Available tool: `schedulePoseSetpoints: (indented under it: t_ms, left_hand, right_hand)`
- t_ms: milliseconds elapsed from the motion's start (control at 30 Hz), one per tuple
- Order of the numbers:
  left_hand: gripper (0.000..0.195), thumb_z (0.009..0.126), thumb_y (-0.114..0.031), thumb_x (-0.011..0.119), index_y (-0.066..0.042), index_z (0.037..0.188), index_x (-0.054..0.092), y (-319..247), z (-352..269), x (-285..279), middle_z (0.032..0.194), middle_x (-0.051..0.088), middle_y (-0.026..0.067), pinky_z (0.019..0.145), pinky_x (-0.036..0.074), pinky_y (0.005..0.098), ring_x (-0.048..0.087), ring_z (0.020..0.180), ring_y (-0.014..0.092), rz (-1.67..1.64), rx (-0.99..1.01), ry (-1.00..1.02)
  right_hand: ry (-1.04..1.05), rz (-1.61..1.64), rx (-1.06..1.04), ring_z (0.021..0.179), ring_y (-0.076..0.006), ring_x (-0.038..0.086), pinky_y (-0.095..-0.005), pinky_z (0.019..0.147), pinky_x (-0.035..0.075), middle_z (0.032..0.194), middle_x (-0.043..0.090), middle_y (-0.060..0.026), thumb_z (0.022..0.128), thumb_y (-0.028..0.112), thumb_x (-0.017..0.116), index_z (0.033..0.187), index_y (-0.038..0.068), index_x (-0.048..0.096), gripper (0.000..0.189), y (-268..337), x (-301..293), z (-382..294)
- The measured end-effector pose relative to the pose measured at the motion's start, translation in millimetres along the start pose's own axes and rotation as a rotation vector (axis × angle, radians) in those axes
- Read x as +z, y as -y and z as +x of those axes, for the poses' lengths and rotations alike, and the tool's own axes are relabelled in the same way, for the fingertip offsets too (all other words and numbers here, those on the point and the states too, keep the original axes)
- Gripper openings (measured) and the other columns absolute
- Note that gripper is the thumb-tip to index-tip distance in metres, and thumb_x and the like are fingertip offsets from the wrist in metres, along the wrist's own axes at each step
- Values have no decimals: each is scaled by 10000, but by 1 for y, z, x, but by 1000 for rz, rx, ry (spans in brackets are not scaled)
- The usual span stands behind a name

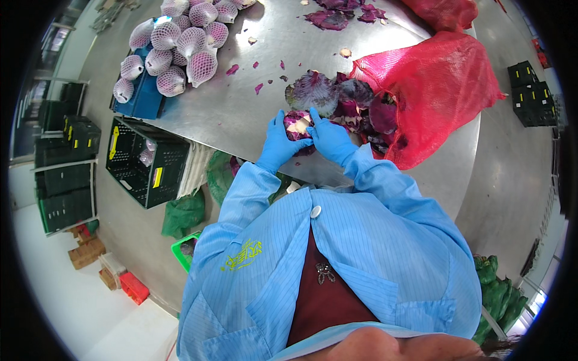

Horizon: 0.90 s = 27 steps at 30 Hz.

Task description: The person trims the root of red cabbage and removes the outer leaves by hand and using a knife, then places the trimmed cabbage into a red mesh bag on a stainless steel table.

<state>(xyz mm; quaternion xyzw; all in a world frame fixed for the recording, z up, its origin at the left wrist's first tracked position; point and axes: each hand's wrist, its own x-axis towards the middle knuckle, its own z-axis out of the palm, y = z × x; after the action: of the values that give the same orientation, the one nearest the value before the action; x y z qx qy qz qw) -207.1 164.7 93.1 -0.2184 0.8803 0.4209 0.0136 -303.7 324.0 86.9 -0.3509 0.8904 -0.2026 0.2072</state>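
Observation:
A red cabbage (298,125) is held between my two blue-gloved hands, close above the near part of the steel table (198,113). Its pale cut stem faces up. My left hand (277,143) wraps the left side, thumb across the near edge. On the right, my right hand (332,139) presses its fingers against the head near the stem; part of the cabbage is hidden beneath them. Loose purple outer leaves (316,92) lie just beyond and to the right, spilling up to the mouth of a red mesh sack (438,94).
Net-wrapped cabbages (192,43) are piled at the back left, some over a blue container (140,101). A dark green crate (149,158) stands left of the table, near green mesh bags (183,214). Leaf scraps (258,88) dot the steel. More peeled leaves (332,19) lie at the back.

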Motion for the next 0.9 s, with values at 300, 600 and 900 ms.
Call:
schedulePoseSetpoints:
  t_ms: [300, 600, 900]
  left_hand:
    - [1270, 575, -548, 898, 63, 1481, 250, -11, -5, 14, 1430, 354, 290, 1089, 377, 458, 407, 1316, 418, 124, 13, -27]
    - [1234, 566, -420, 932, -9, 1503, 241, 23, -23, 3, 1458, 335, 236, 1126, 338, 452, 377, 1346, 386, -50, 186, -59]
    - [1222, 567, -319, 955, -32, 1502, 222, 64, -61, 24, 1456, 337, 163, 1130, 337, 411, 386, 1344, 306, -229, 206, -169]
  right_hand:
    - [-239, 329, 56, 869, -426, 650, -525, 748, 508, 1014, 673, -238, 1002, 389, 440, 1316, 81, 538, 451, -37, 19, 9]
    - [-123, 738, 199, 812, -312, 689, -414, 729, 538, 962, 712, -165, 774, 427, 791, 1139, -2, 622, 588, -48, 20, 35]
    - [-108, 415, 417, 1050, -373, 643, -445, 913, 492, 1091, 674, -226, 792, 363, 765, 1113, -11, 634, 510, -93, 32, 62]
